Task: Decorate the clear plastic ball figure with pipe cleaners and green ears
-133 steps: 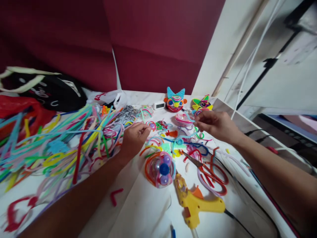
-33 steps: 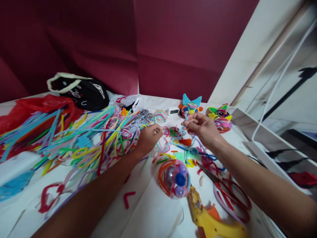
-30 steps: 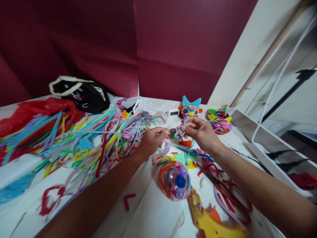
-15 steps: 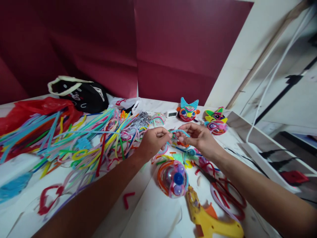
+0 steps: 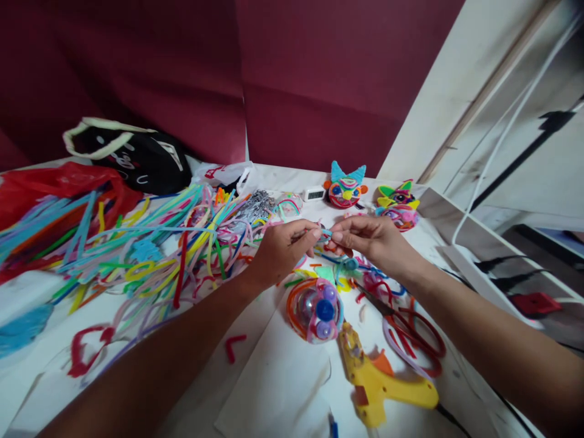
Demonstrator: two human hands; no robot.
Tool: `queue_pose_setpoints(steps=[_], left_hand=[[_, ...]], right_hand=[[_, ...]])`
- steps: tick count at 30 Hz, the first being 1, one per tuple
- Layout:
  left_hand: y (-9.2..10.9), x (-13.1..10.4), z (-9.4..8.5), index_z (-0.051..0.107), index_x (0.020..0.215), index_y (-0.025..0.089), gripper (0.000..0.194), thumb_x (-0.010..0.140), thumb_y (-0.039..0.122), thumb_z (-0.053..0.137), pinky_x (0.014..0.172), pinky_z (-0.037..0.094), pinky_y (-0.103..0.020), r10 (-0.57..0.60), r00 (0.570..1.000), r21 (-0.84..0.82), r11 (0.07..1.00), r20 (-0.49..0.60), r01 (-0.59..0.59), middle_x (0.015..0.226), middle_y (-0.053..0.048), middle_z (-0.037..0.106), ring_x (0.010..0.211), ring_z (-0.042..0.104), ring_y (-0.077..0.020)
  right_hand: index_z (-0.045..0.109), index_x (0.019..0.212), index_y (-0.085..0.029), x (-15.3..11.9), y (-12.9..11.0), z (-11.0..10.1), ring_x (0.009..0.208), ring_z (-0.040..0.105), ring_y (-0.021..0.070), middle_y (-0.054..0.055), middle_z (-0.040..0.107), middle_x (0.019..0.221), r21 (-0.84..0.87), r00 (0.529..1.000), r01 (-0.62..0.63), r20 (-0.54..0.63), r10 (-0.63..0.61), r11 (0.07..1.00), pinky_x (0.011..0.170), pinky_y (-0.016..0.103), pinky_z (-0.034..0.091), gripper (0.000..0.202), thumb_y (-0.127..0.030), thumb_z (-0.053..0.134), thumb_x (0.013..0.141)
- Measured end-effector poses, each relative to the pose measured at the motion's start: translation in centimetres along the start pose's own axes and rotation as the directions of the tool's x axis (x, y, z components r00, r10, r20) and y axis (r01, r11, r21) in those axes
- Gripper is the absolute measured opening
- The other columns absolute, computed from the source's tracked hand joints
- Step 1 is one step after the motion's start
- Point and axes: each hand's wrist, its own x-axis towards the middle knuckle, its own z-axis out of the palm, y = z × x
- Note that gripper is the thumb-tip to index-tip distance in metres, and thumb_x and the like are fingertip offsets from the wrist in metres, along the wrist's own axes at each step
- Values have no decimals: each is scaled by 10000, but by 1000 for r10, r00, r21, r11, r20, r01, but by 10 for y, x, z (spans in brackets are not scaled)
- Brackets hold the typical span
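Note:
A short light-blue pipe cleaner spans the small gap between my hands, above the middle of the table. My left hand pinches one end with thumb and forefinger. From the other side, the fingertips of my right hand close on it too. Just below them on the table sits a round ornament wrapped in orange and pink, with a dark-blue disc and purple beads on its front. Nearer to me lies a yellow glue gun. Red-handled scissors rest under my right forearm.
A big heap of coloured pipe cleaners covers the left side, by a red plastic bag and a black bag. At the back stand a small white digital clock and two decorated figures. A power strip lies at right.
My hands have drawn closer together, and the blue pipe cleaner between them shows less of its length. The whole view has shifted slightly, so the table appears higher.

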Motion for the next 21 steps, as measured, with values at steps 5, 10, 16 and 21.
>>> queue_pose_setpoints(steps=[5, 10, 16, 21], left_hand=[[2, -3, 0, 688, 867, 145, 195, 893, 278, 548, 526, 404, -177, 80, 997, 82, 993, 14, -80, 539, 49, 626, 481, 547, -80], [5, -4, 2, 651, 791, 156, 144, 879, 222, 558, 530, 380, -180, 190, 981, 232, 956, -28, -179, 554, 59, 628, 484, 539, -71], [6, -4, 3, 635, 768, 154, 150, 872, 208, 541, 533, 356, -189, 236, 970, 329, 922, -53, -206, 539, 62, 590, 481, 504, -71], [14, -9, 4, 648, 797, 170, 169, 885, 243, 523, 529, 327, -200, 274, 961, 457, 860, -38, -227, 537, 66, 552, 466, 446, -74]], right_hand=[[735, 791, -143, -3, -3, 3, 560, 561, 109, 0, 661, 635, -177, 996, 86, 19, -84, 981, 535, 230, 423, 211, -351, 764, 770], [721, 871, -136, -5, -1, 2, 552, 554, 110, 2, 653, 634, -525, 975, 194, 12, -220, 829, 536, 231, 392, 175, -273, 612, 891], [712, 858, -136, -6, -2, 2, 606, 564, 133, 26, 672, 698, -574, 975, 203, 47, -216, 793, 564, 247, 387, 144, -232, 607, 872], [702, 848, -137, -11, -7, 4, 565, 526, 123, 18, 653, 667, -576, 974, 170, -24, -225, 800, 535, 247, 363, 144, -251, 616, 857]])
